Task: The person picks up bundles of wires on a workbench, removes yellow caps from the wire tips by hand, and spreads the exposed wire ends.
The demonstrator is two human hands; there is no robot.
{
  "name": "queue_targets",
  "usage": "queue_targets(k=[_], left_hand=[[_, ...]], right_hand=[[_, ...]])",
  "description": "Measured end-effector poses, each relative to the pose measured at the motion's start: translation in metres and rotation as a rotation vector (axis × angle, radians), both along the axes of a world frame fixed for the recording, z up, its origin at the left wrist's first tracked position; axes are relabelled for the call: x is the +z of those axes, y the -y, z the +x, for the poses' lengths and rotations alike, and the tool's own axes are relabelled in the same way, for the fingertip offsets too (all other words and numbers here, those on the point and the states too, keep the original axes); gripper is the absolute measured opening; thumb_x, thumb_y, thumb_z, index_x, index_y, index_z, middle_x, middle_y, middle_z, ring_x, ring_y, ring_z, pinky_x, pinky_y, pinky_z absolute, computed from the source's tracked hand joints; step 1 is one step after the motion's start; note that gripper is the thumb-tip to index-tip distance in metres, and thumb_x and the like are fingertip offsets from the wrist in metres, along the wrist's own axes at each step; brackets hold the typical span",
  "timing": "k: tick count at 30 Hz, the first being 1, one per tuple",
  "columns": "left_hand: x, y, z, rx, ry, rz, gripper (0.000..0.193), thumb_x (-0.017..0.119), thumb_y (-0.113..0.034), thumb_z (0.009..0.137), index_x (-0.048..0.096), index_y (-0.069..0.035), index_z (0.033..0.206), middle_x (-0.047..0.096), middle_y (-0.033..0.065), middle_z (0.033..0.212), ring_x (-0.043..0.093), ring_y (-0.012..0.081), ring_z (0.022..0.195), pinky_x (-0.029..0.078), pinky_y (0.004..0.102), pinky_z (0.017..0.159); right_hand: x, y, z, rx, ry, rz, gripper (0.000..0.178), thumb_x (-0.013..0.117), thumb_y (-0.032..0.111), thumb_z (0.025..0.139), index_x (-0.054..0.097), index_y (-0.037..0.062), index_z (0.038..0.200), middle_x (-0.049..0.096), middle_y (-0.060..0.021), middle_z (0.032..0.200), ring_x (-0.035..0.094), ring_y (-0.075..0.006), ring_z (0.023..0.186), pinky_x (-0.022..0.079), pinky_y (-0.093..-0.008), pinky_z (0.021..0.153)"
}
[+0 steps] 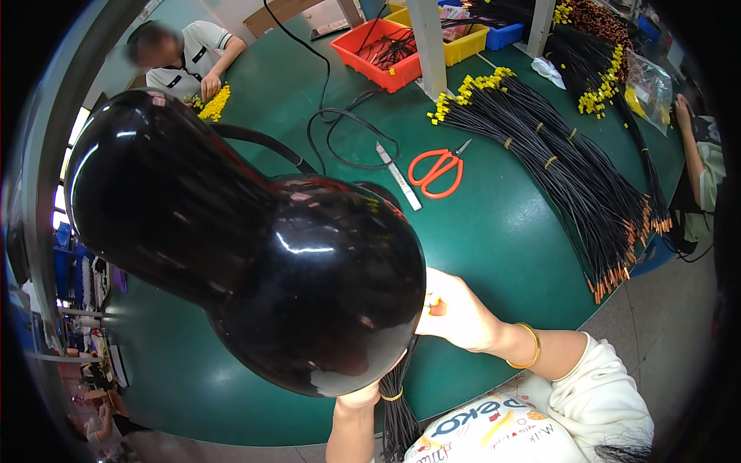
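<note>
Left hand (363, 397) and right hand (461, 310) sit partly under a near, glossy black rounded lamp hood (324, 285), grip impossible to tell; careless lifting could knock it.

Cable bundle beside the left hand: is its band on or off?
On: a tan band wraps the black bundle beside the left hand. The hood hides the bundle's upper end.

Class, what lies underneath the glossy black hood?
Part of the left hand and a banded bundle of black cables show at the lower edge of the hood; the right hand is at its right edge. Anything deeper, including some left fingers, is covered.
</note>
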State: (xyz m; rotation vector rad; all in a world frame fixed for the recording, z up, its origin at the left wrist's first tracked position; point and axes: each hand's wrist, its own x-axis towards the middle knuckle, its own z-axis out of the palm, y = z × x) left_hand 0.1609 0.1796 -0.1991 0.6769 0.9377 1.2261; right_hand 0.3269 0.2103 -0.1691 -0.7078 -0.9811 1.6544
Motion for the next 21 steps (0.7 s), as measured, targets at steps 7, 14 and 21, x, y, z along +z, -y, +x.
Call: queue_targets(k=[7,14,21], left_hand=[[-0.016,0.001,-0.009,0.076,-0.002,0.087,0.051,0.062,0.011,0.062,0.045,0.001,0.109,0.053,0.0094,0.094,0.055,0.0173,0.083,0.047,0.0292,0.075],[0.002,0.001,-0.004,0.042,0.080,-0.026,0.049,0.059,0.010,0.065,0.045,0.003,0.111,0.053,0.0133,0.099,0.054,0.0225,0.093,0.044,0.0339,0.084],[-0.005,0.001,-0.005,0.103,-0.069,0.000,0.047,0.060,0.013,0.063,0.047,0.004,0.107,0.055,0.0108,0.081,0.057,0.0191,0.072,0.050,0.0305,0.066]], right_hand=[[-0.003,0.000,-0.003,-0.051,0.005,0.014,0.015,0.056,0.004,0.081,0.049,0.0007,0.094,0.055,-0.0050,0.083,0.054,-0.0084,0.076,0.045,-0.0220,0.068],[-0.002,0.000,-0.003,-0.029,-0.184,-0.100,0.014,0.053,0.002,0.083,0.047,0.0009,0.096,0.055,-0.0051,0.084,0.054,-0.0092,0.077,0.046,-0.0240,0.070],[-0.006,-0.001,-0.002,0.032,-0.115,-0.111,0.023,0.058,0.002,0.079,0.051,0.0004,0.101,0.054,-0.0034,0.084,0.053,-0.0083,0.080,0.046,-0.0226,0.072]])
